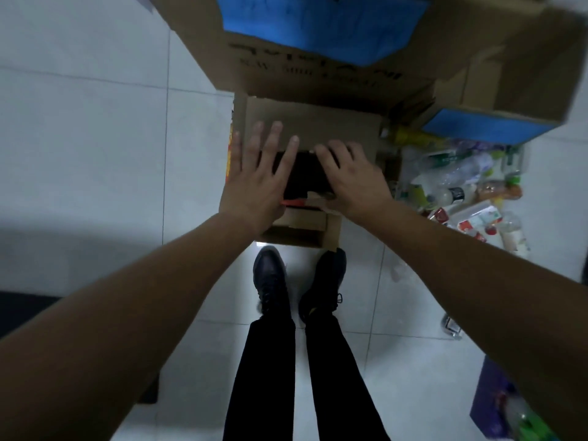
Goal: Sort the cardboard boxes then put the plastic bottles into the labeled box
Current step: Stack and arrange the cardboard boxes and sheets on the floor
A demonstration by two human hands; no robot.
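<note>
Head view: your L hand [257, 179] was flat w/ fingers straight and spread, holding nothing. It lay over the L side of the small cardboard box [313, 128], fingertips reaching the far flap. Your R hand [348, 178] sat just beside it over the box's dark opening, fingers bent down at the flap edge. It was too blurred to tell whether it gripped the flap or only rested there.

The small box stood on the tiled floor [95, 128] right in front of your shoes [270, 278]. Its top flaps were partly open, w/ red/yellow print on its L side. Just behind it was a big cardboard box [318, 78] w/ blue tape and dark print, unreadable. A second taped box [521, 71] lay tilted at upper R.

The plastic bottles [461, 186] were in a loose pile on the floor, R of the small box and just below the second taped box. A purple carton [490, 405] showed at lower R, partly behind your R forearm.
</note>
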